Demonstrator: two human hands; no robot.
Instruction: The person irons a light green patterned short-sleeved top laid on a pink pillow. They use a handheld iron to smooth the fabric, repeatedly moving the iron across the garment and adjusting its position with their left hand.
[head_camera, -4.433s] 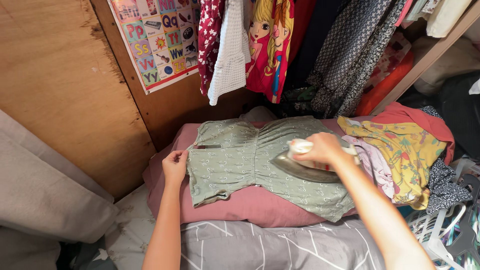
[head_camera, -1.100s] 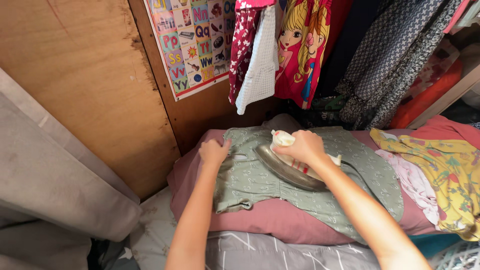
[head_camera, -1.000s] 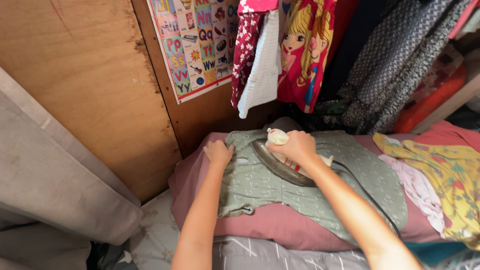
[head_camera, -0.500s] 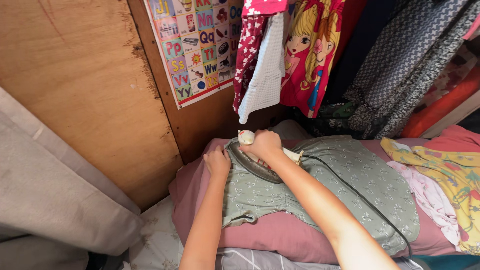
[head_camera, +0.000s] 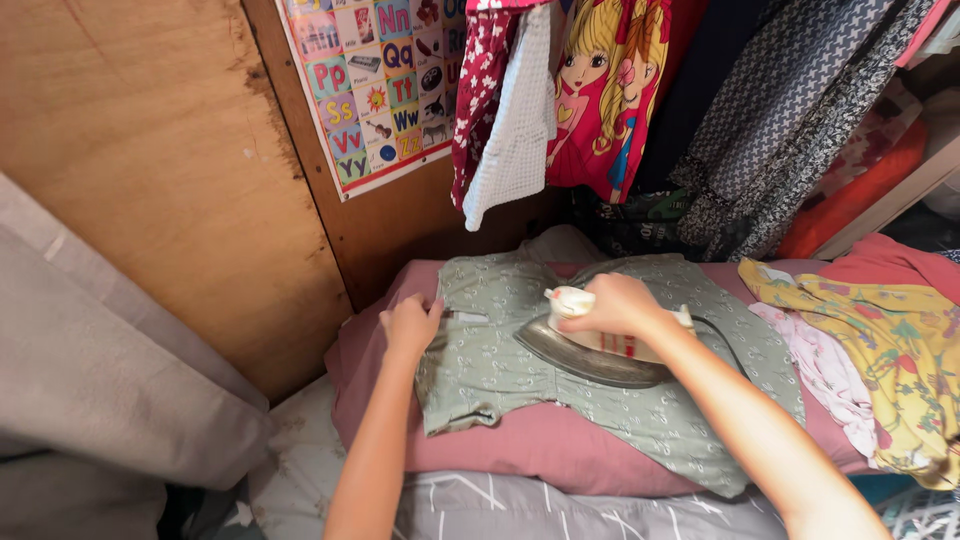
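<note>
Right hand (head_camera: 612, 305) clenches iron (head_camera: 590, 350), its long axis running left-right, tip pointing left across green dress (head_camera: 520, 370) on pink cushion (head_camera: 560, 455); left hand (head_camera: 410, 325) pins dress's left edge flat.

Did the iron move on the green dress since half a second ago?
Yes. The iron in the right hand slid away from the left hand, from the green dress's top toward its middle.

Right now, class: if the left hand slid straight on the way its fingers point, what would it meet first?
The left hand points up and right across the green garment. It would probably cross more of that cloth first, then reach the tip of the iron, though depth is hard to judge.
</note>
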